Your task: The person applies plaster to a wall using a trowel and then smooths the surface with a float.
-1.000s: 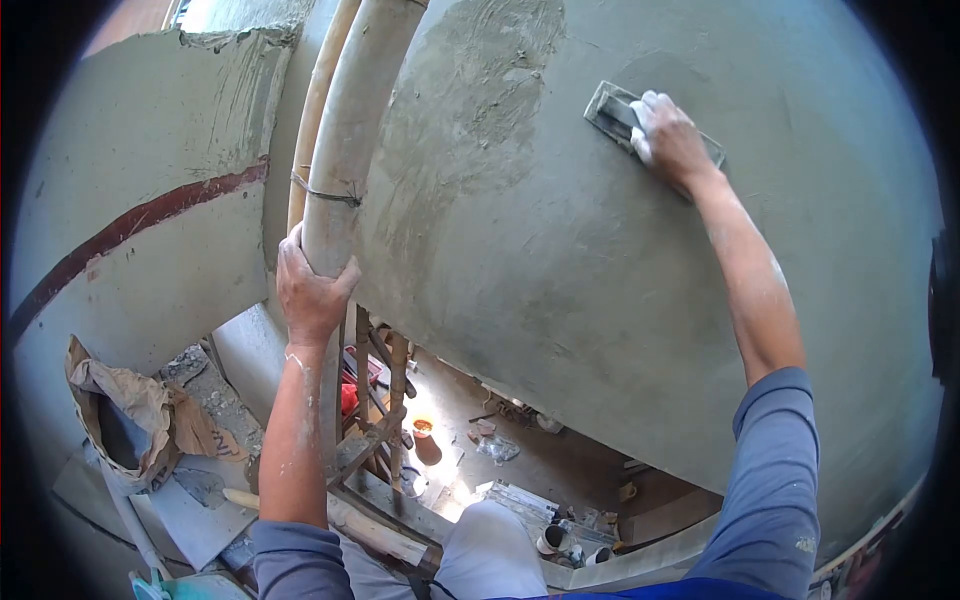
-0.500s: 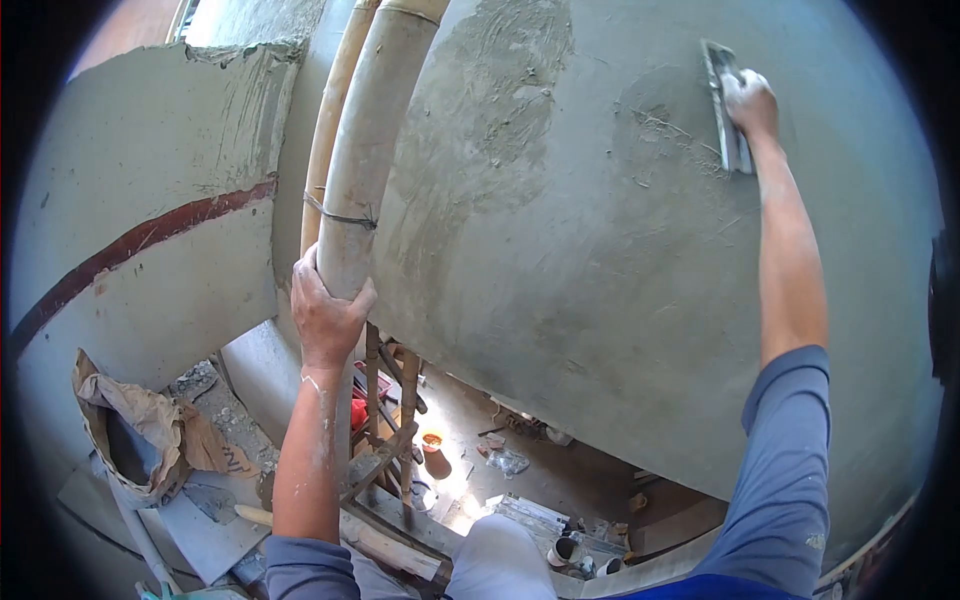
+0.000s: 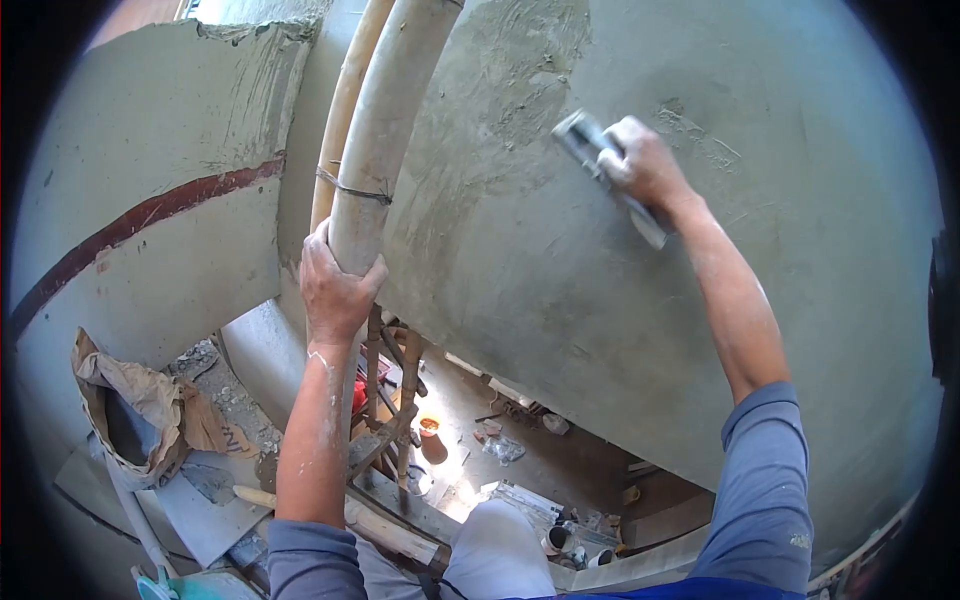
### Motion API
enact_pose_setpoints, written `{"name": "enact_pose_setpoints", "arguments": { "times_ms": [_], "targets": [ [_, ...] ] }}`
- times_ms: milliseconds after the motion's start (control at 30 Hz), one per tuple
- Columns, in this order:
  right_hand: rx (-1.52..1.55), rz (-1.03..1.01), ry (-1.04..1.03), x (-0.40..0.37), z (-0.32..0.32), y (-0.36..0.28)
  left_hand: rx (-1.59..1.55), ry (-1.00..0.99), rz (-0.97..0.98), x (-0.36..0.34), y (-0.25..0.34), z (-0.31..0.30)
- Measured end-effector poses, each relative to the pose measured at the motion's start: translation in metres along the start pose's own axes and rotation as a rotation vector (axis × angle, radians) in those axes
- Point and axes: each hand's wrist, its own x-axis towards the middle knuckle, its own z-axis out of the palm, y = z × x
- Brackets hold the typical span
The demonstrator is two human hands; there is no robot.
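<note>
grips a slanting trowel (image 3: 579, 135) in the closed right hand (image 3: 648, 168), against the grey wall (image 3: 560, 285) at the right of the scene. clasps a thick bamboo pole (image 3: 382, 130) farther left in the left hand (image 3: 340, 285), just below a dark wire tie (image 3: 364, 191). has a crumpled paper bag (image 3: 150, 390) at near left.

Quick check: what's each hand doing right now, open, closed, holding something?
Left hand: closed around the thick pole, fingers partly hidden behind it.
Right hand: closed, holding the plastering float at the wall.
</note>
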Motion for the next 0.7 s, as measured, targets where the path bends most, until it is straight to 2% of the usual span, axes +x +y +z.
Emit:
{"name": "enact_pose_setpoints", "arguments": {
  "times_ms": [133,167,267,367,433,500,567,600,700],
  "targets": [
    [-0.300,0.048,0.302,0.000,-0.008,0.035,-0.008,-0.007,0.001,0.001,0.002,0.000],
    [-0.319,0.070,0.302,-0.003,0.006,0.043,-0.011,0.002,0.006,0.000,0.001,0.002],
    [-0.144,-0.064,0.198,-0.026,0.042,0.015,-0.014,-0.002,-0.017,-0.002,0.000,0.001],
    [0.009,-0.063,0.031,-0.053,0.039,-0.010,-0.002,-0.012,-0.005,-0.001,0.002,0.000],
    [-0.021,0.020,0.191,-0.074,0.013,0.001,-0.001,-0.003,-0.002,0.001,0.003,0.000],
    [-0.033,0.287,0.496,-0.097,-0.027,0.030,-0.010,-0.011,-0.005,0.000,0.004,-0.001],
    [-0.212,0.489,0.667,-0.124,-0.061,0.090,-0.016,-0.005,-0.007,0.001,0.005,-0.002],
    [-0.330,0.570,0.736,-0.130,-0.073,0.105,-0.016,-0.007,-0.010,0.001,0.005,-0.002],
    [-0.263,0.574,0.730,-0.118,-0.069,0.124,-0.021,-0.011,-0.008,0.000,0.003,-0.001]
  ]
}}
